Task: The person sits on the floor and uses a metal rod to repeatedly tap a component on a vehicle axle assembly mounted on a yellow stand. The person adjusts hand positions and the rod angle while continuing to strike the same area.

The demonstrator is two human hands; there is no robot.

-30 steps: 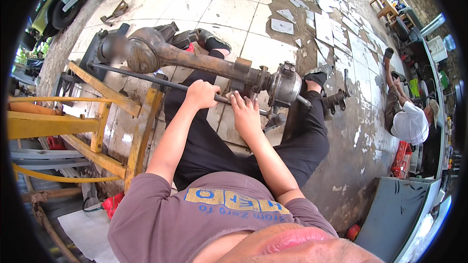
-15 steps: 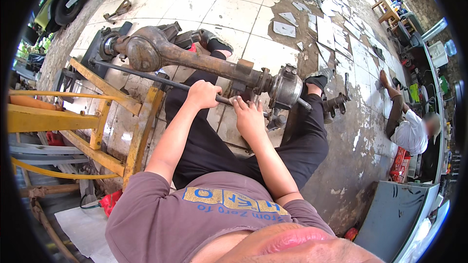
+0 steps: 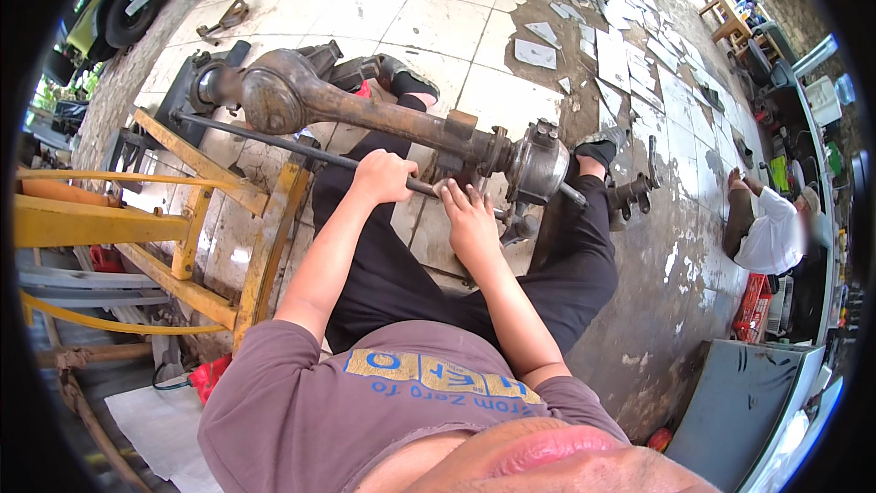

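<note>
A rusty vehicle axle [image 3: 388, 119] lies across the floor in front of me, with a round differential housing [image 3: 276, 96] at its left. A steel hub-like end [image 3: 534, 164] is at its right. Along its near side runs a long dark tie rod [image 3: 283, 142]. My left hand [image 3: 383, 175] is wrapped round this rod near its right part. Just right of it, my right hand [image 3: 472, 219] rests at the rod with its fingers stretched out and slightly apart. The underside of the right hand and its thumb are partly hidden.
A yellow metal frame [image 3: 100, 222] stands close on my left. My legs straddle the axle's right part. Broken tiles [image 3: 536, 54] lie beyond it. A grey cabinet [image 3: 739, 402] is at right, and another person [image 3: 771, 233] sits at far right.
My hands stay at almost the same place on the rod. At far right, the other person has shifted posture, drawing the arms and legs in.
</note>
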